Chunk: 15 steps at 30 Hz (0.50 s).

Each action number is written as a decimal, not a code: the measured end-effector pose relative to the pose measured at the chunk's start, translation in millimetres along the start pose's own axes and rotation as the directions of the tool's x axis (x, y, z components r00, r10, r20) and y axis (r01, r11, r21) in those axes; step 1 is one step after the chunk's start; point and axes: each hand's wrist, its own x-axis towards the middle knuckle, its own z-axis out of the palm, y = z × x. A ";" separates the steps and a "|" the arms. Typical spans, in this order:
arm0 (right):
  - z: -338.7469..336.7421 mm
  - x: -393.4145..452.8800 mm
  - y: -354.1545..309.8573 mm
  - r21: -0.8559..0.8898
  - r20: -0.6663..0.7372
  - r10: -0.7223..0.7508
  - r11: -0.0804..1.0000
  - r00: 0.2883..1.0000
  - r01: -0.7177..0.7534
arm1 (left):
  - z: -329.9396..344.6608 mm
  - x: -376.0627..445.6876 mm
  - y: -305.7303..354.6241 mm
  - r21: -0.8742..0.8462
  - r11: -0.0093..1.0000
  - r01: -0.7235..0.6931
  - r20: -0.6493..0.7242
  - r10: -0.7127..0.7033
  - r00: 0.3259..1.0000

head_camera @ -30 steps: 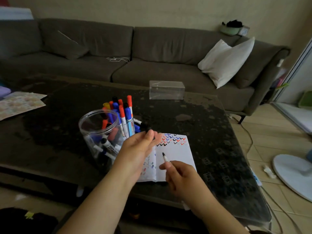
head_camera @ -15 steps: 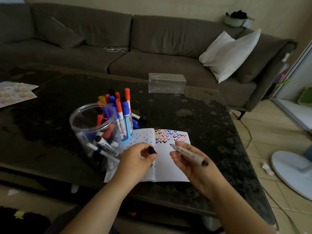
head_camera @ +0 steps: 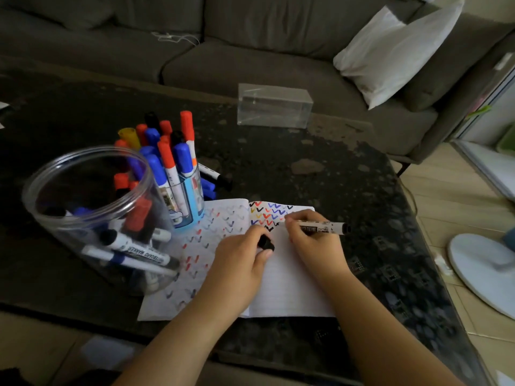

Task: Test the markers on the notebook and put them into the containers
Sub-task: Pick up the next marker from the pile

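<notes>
The right hand (head_camera: 312, 240) pinches a black whiteboard marker (head_camera: 320, 227). The marker lies sideways, its tip pointing left from the fingers and touching the notebook (head_camera: 278, 288) page just past the last black tick. The left hand (head_camera: 242, 263) holds the black cap (head_camera: 266, 243) between thumb and fingers, right beside the marker tip, so it is the near hand for capping. Half a second ago the marker was lifted off the page; now it is down and writing. The big clear jar (head_camera: 83, 218) and blue cup (head_camera: 186, 201) sit to the left.
</notes>
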 end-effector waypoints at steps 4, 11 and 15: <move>2.2 3.3 10.4 0.021 -0.044 -0.068 0.997 0.997 0.069 | 3.7 2.6 -0.1 0.111 0.994 0.004 -0.009 -0.003 1.000; 3.7 5.0 14.2 -0.045 -0.005 -0.102 0.994 0.995 0.102 | 8.0 3.2 -2.7 0.097 0.994 0.046 -0.028 -0.044 0.999; 4.2 6.6 14.8 -0.095 0.022 -0.112 0.989 0.993 0.114 | 8.7 3.6 -2.7 0.117 0.991 0.059 -0.017 -0.057 0.998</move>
